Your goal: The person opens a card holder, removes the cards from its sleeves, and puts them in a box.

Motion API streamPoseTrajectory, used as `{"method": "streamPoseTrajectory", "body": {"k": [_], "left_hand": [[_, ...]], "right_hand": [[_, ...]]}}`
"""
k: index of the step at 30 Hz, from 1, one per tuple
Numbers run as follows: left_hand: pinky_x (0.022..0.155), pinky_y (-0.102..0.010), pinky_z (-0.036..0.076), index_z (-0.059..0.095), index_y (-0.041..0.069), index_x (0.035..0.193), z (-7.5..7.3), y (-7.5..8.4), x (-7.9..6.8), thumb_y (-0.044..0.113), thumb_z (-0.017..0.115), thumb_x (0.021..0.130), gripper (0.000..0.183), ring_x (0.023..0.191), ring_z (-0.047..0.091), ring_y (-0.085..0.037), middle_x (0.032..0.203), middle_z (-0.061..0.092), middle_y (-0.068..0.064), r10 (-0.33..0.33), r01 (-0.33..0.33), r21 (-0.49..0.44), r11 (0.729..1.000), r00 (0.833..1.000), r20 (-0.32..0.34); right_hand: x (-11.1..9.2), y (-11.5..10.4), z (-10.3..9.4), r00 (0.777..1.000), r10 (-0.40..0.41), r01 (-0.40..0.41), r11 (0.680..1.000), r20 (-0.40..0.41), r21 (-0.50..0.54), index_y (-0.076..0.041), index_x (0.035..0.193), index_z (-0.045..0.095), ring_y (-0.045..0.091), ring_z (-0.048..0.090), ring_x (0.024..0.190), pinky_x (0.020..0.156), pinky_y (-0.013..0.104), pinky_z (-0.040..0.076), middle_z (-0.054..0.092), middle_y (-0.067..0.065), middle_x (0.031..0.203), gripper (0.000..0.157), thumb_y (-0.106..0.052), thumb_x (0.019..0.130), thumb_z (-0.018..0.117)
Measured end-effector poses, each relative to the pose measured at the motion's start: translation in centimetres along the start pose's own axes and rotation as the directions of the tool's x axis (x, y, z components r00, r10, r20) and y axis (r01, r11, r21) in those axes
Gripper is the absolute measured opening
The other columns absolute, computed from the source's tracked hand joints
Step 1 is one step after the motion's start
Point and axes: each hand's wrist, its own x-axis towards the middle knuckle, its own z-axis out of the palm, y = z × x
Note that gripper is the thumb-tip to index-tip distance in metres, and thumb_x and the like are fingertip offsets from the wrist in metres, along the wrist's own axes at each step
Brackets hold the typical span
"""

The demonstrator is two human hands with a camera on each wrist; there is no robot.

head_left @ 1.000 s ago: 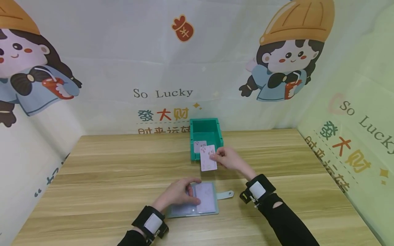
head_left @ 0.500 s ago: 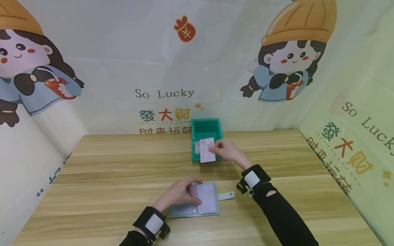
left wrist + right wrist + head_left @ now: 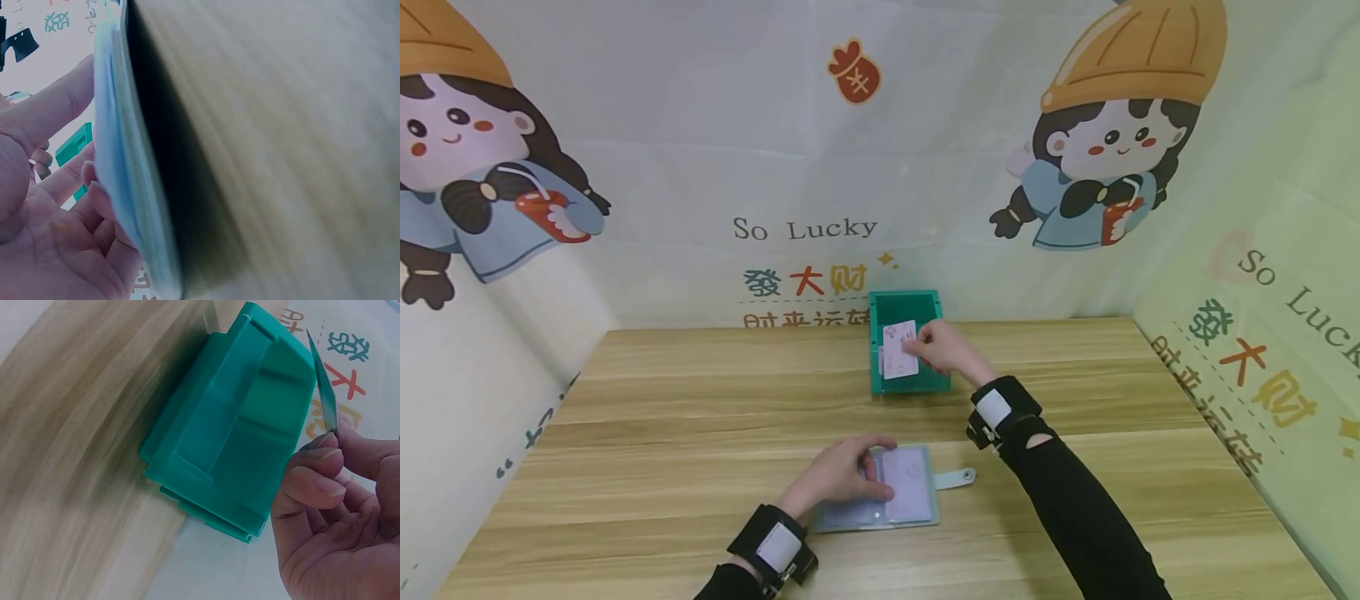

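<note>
Over the green bin [image 3: 874, 367], my right hand [image 3: 947, 346] pinches a pale pink printed card [image 3: 898, 354] by its right edge. Part of another pale card shows behind it at the bin's left side. The right wrist view shows the held card [image 3: 326, 394] edge-on between thumb and fingers. My left hand [image 3: 838, 473] rests on an open card holder [image 3: 910, 483] with pale blue borders and clear sleeves, its thumb and forefinger spread across the pages. In the left wrist view the holder [image 3: 134, 169] is seen from its edge, with fingers against the page side.
The card holder's snap strap [image 3: 955, 478] sticks out to the right on the wooden table [image 3: 700, 417]. Behind the bin hangs a printed cloth backdrop [image 3: 700, 150], which also covers both sides.
My right hand has carried the card away from me, from the bin's near edge to above its inside. The left hand has stayed on the card holder. The head view has shifted slightly.
</note>
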Motion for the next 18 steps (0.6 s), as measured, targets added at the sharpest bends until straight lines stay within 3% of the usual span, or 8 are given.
{"method": "streamPoseTrajectory", "body": {"k": [10, 18], "left_hand": [[0.066, -0.023, 0.036, 0.064, 0.008, 0.138, 0.0, -0.1, -0.1, 0.019, 0.090, 0.081, 0.063, 0.068, 0.051, -0.008, 0.079, 0.061, 0.003, 0.011, -0.011, 0.008, 1.000, 1.000, -0.010], [0.066, -0.023, 0.036, 0.064, 0.008, 0.138, 0.1, -0.1, 0.1, 0.019, 0.089, 0.082, 0.063, 0.068, 0.051, -0.008, 0.079, 0.060, 0.005, -0.001, 0.001, 0.014, 1.000, 1.000, -0.010]], "right_hand": [[1.5, -0.7, 0.0, 1.000, 0.010, -0.011, 0.997, -0.006, -0.070, -0.012, 0.062, 0.047, 0.009, 0.035, 0.043, 0.047, 0.024, 0.031, 0.038, -0.004, 0.050, 0.050, -0.023, 0.110, 0.057], [2.7, -0.8, 0.8, 0.992, 0.122, -0.124, 0.985, -0.028, -0.118, -0.011, 0.062, 0.045, 0.009, 0.033, 0.042, 0.046, 0.025, 0.026, 0.035, -0.004, 0.049, 0.052, -0.025, 0.110, 0.056]]}}
